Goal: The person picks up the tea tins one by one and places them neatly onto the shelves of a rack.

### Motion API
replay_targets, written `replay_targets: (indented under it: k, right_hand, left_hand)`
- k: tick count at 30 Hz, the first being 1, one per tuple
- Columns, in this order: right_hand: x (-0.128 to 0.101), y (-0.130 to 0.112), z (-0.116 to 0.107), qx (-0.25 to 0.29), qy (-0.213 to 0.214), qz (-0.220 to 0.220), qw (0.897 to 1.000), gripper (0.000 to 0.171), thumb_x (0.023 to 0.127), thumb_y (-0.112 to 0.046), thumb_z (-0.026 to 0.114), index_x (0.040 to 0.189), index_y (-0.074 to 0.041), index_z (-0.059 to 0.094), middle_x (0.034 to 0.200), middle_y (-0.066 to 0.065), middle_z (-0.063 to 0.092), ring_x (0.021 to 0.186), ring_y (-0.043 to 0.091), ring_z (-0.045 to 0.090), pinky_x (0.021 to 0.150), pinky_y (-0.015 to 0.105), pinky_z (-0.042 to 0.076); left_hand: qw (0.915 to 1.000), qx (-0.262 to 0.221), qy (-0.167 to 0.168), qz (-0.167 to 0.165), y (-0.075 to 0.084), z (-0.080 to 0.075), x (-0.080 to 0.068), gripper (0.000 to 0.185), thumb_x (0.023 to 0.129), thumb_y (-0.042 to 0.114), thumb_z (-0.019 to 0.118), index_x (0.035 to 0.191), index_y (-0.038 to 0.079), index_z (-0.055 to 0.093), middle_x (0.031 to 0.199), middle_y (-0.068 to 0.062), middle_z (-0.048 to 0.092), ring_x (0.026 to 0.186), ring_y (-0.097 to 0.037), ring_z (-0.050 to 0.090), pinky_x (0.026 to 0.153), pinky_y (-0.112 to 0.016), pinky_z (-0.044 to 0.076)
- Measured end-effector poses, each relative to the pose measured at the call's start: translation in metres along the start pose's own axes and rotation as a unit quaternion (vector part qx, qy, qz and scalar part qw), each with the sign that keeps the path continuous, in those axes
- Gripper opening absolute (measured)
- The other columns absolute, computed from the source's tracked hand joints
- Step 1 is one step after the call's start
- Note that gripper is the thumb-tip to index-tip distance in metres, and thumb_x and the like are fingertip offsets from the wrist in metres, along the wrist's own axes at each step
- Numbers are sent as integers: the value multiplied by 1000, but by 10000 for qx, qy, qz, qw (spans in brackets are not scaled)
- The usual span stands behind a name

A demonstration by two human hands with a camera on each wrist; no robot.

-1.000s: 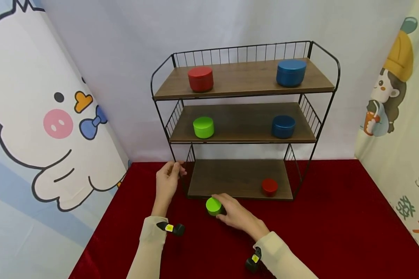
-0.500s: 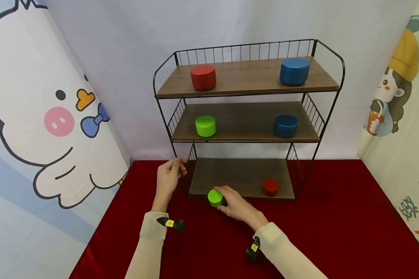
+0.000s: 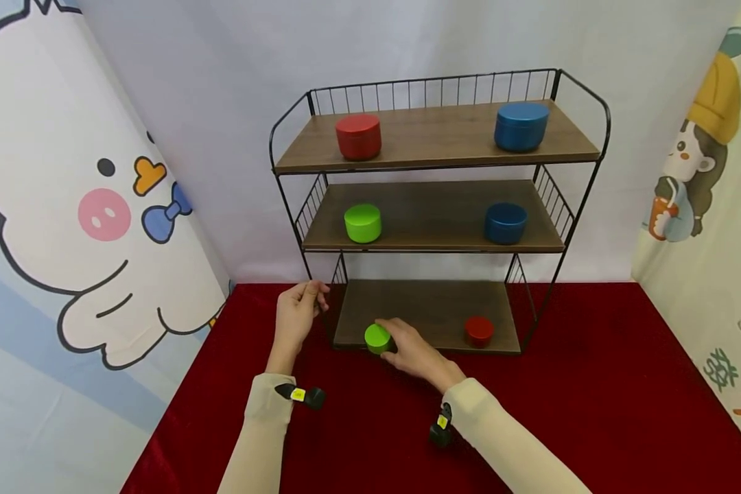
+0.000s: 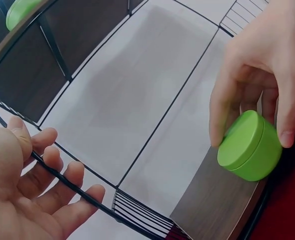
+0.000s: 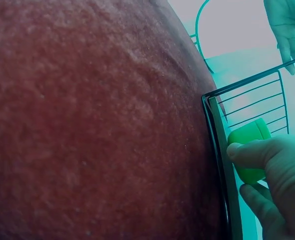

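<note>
My right hand [image 3: 416, 353] holds a small round green tin [image 3: 377, 338] between thumb and fingers, at the front edge of the bottom shelf [image 3: 420, 309]. The left wrist view shows this green tin [image 4: 250, 147] tilted, close over the brown board, with the lid seam visible. On the left side, my left hand [image 3: 296, 314] grips the black metal post [image 4: 70, 184] of the three-tier rack, thumb and index finger pinching it. A small red tin [image 3: 478, 331] stands at the right of the bottom shelf.
Another green tin [image 3: 363, 224] and a dark blue tin [image 3: 506, 224] stand on the middle shelf. Up top are a larger red tin [image 3: 359, 137] and a blue tin [image 3: 521, 127]. Dark red cloth [image 3: 593, 384] covers the table; printed curtains hang at both sides.
My right hand has carried the green tin forward, from over the red cloth to the bottom shelf's front edge. The left hand has stayed on the post.
</note>
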State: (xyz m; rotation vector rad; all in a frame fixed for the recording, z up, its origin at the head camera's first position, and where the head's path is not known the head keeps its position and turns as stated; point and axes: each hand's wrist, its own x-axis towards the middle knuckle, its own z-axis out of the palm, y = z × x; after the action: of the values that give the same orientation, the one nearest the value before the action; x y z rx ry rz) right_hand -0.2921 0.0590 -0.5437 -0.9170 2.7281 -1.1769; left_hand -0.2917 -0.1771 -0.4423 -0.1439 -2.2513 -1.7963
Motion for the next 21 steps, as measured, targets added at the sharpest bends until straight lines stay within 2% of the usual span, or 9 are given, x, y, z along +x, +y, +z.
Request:
replay_targets:
  k: [4, 13, 16, 21]
  right_hand:
    - [6, 2, 0, -50, 34, 23, 10000, 65, 91, -2, 76, 149, 4, 46, 142, 24, 55, 130, 38, 57, 108, 50, 50]
    - [17, 4, 1, -22, 54, 30, 10000, 65, 92, -3, 76, 149, 5, 46, 142, 24, 55, 130, 38, 57, 107, 51, 50]
    - [21, 5, 1, -6, 65, 31, 10000, 65, 91, -2, 76, 149, 5, 46, 142, 25, 55, 130, 39, 57, 107, 51, 50]
    - [25, 6, 3, 75, 73, 115, 9999, 66, 91, -2, 76, 149, 4, 46, 143, 25, 54, 130, 38, 57, 108, 51, 50]
  left_hand:
    - [10000, 22, 56, 30, -16, 0, 7, 42, 110, 25, 48, 96, -8, 71, 87, -40, 60, 78, -46, 63, 52, -17, 40]
    - [9996, 31, 215, 183, -20, 0, 7, 45, 108, 34, 52, 93, -4, 72, 81, -30, 62, 70, -26, 64, 53, -18, 41]
    - [9994, 21, 232, 236, -20, 0, 6, 46, 108, 35, 52, 92, -4, 72, 78, -26, 61, 69, -24, 63, 52, -18, 40]
    - [9994, 106, 236, 236, -21, 1, 6, 49, 108, 34, 51, 96, -10, 71, 77, -23, 61, 70, -29, 63, 51, -17, 37]
